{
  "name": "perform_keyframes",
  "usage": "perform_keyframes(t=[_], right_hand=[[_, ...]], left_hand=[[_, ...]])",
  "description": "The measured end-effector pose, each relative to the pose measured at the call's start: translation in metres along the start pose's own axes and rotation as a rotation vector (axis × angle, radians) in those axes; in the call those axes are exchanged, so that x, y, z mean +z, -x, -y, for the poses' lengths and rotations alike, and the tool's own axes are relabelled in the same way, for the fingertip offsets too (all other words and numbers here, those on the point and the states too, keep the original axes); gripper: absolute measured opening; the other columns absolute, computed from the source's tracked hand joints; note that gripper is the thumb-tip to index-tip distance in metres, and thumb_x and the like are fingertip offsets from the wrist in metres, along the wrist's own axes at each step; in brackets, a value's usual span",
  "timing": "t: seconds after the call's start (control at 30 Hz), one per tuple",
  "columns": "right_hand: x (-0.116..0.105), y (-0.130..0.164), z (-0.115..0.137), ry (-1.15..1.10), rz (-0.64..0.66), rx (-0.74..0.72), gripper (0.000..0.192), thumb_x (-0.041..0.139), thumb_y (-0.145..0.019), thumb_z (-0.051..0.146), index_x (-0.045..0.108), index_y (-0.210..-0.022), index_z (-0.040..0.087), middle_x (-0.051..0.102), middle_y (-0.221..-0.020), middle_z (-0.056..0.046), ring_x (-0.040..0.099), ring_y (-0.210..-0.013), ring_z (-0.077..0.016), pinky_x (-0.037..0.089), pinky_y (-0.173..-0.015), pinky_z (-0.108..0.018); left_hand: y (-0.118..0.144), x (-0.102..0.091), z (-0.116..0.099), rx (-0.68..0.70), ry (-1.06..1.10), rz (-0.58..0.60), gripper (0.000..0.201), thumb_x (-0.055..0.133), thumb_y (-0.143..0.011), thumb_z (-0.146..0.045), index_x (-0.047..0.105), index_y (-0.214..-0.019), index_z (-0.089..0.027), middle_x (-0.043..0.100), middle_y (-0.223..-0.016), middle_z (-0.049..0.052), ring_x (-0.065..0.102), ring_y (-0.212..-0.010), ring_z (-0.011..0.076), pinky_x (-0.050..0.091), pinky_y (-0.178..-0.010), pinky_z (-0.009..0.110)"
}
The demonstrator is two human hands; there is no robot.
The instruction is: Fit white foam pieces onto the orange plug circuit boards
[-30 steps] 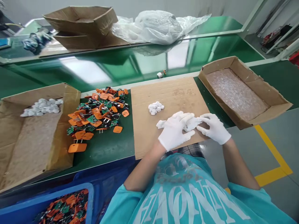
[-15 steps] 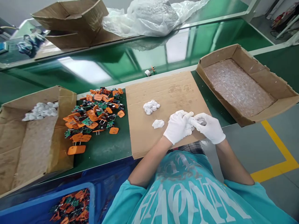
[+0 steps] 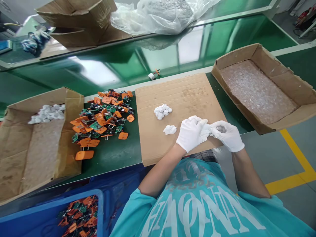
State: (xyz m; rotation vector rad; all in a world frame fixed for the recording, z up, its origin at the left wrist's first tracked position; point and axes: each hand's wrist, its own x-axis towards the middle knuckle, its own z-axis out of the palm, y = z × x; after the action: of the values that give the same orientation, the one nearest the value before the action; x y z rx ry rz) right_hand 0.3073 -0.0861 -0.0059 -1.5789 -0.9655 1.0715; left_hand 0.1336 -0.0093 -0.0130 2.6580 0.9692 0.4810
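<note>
Left hand (image 3: 191, 133) cups, right hand (image 3: 229, 135) pinches a white clump (image 3: 205, 132), fingers nearly closed; two piles (image 3: 163, 111) lie sorted apart, this one seemingly unfinished.

White pieces (image 3: 204, 132) partly hidden by the left hand (image 3: 190, 133), blue bin (image 3: 100, 212) cut off by bottom edge
</note>
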Motion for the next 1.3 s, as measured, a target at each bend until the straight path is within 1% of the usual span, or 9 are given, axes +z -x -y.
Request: perform_keyframes(t=[0.23, 0.33, 0.47, 0.6, 0.77, 0.93, 1.03, 1.2, 1.3], right_hand=[[-0.015, 0.0, 0.007, -0.115, 0.119, 0.093, 0.036, 0.084, -0.067, 0.043, 0.063, -0.079, 0.017, 0.063, -0.064, -0.001, 0.059, -0.055, -0.0119, 0.046, -0.051, -0.024], [-0.024, 0.002, 0.007, -0.162, 0.075, 0.093, 0.039, 0.084, -0.067, 0.041, 0.066, -0.094, 0.019, 0.063, -0.065, 0.002, 0.055, -0.051, -0.0098, 0.045, -0.049, -0.024], [-0.033, 0.007, 0.002, -0.145, -0.054, 0.031, 0.043, 0.078, -0.076, 0.044, 0.07, -0.114, 0.025, 0.072, -0.1, -0.004, 0.067, -0.083, -0.0161, 0.057, -0.077, -0.032], [-0.033, 0.009, 0.005, -0.231, 0.009, 0.096, 0.047, 0.079, -0.074, 0.048, 0.073, -0.115, 0.027, 0.065, -0.13, -0.005, 0.066, -0.11, -0.0238, 0.051, -0.104, -0.042], [-0.025, 0.008, 0.008, -0.395, 0.009, 0.097, 0.037, 0.079, -0.073, 0.049, 0.075, -0.102, 0.026, 0.071, -0.12, -0.005, 0.069, -0.105, -0.0225, 0.051, -0.106, -0.042], [-0.025, 0.007, 0.002, -0.43, -0.131, 0.087, 0.041, 0.088, -0.064, 0.036, 0.073, -0.102, 0.029, 0.075, -0.101, -0.002, 0.073, -0.088, -0.017, 0.06, -0.086, -0.032], [-0.024, 0.003, 0.002, -0.412, -0.176, 0.015, 0.029, 0.084, -0.07, 0.036, 0.075, -0.097, 0.027, 0.074, -0.1, -0.002, 0.071, -0.078, -0.0136, 0.06, -0.073, -0.026], [-0.017, 0.0, 0.007, -0.399, -0.087, -0.081, 0.049, 0.085, -0.068, 0.029, 0.071, -0.115, 0.032, 0.067, -0.126, 0.0, 0.068, -0.109, -0.0165, 0.054, -0.101, -0.03], [-0.011, 0.002, 0.01, -0.369, -0.124, -0.11, 0.051, 0.085, -0.068, 0.03, 0.069, -0.116, 0.032, 0.071, -0.12, -0.001, 0.07, -0.104, -0.0187, 0.055, -0.099, -0.035]], left_hand=[[-0.001, 0.0, 0.0, 0.013, -0.005, -0.011, 0.057, 0.069, -0.081, -0.046, 0.059, -0.13, -0.02, 0.063, -0.119, 0.012, 0.056, -0.115, 0.0297, 0.046, -0.092, 0.044], [-0.001, 0.002, 0.0, -0.002, 0.025, -0.028, 0.058, 0.068, -0.081, -0.047, 0.059, -0.131, -0.018, 0.063, -0.121, 0.012, 0.056, -0.117, 0.03, 0.046, -0.093, 0.044], [-0.001, 0.004, 0.001, -0.004, 0.056, -0.039, 0.059, 0.068, -0.082, -0.048, 0.058, -0.131, -0.017, 0.063, -0.123, 0.014, 0.055, -0.119, 0.0303, 0.045, -0.097, 0.045], [-0.001, 0.004, 0.003, 0.005, 0.082, -0.052, 0.061, 0.069, -0.081, -0.047, 0.057, -0.133, -0.017, 0.061, -0.128, 0.014, 0.053, -0.123, 0.0316, 0.045, -0.1, 0.046], [0.0, -0.001, 0.001, 0.019, 0.126, -0.023, 0.067, 0.071, -0.08, -0.044, 0.052, -0.138, -0.017, 0.057, -0.137, 0.014, 0.049, -0.131, 0.0325, 0.04, -0.11, 0.049], [0.016, -0.021, -0.002, 0.056, 0.196, -0.01, 0.092, 0.077, -0.074, -0.047, 0.036, -0.151, -0.019, 0.038, -0.156, 0.013, 0.032, -0.145, 0.0364, 0.026, -0.12, 0.052], [0.036, -0.04, 0.008, -0.015, 0.22, -0.144, 0.071, 0.067, -0.085, -0.042, 0.041, -0.148, -0.022, 0.045, -0.152, 0.01, 0.037, -0.144, 0.028, 0.029, -0.121, 0.044], [0.083, -0.067, 0.051, -0.305, 0.165, -0.445, 0.05, 0.059, -0.093, -0.033, 0.05, -0.141, -0.023, 0.058, -0.139, 0.009, 0.051, -0.133, 0.0221, 0.039, -0.115, 0.039], [0.109, -0.073, 0.074, -0.402, 0.137, -0.564, 0.049, 0.061, -0.092, -0.031, 0.052, -0.139, -0.023, 0.06, -0.136, 0.01, 0.055, -0.128, 0.0225, 0.043, -0.113, 0.041]])
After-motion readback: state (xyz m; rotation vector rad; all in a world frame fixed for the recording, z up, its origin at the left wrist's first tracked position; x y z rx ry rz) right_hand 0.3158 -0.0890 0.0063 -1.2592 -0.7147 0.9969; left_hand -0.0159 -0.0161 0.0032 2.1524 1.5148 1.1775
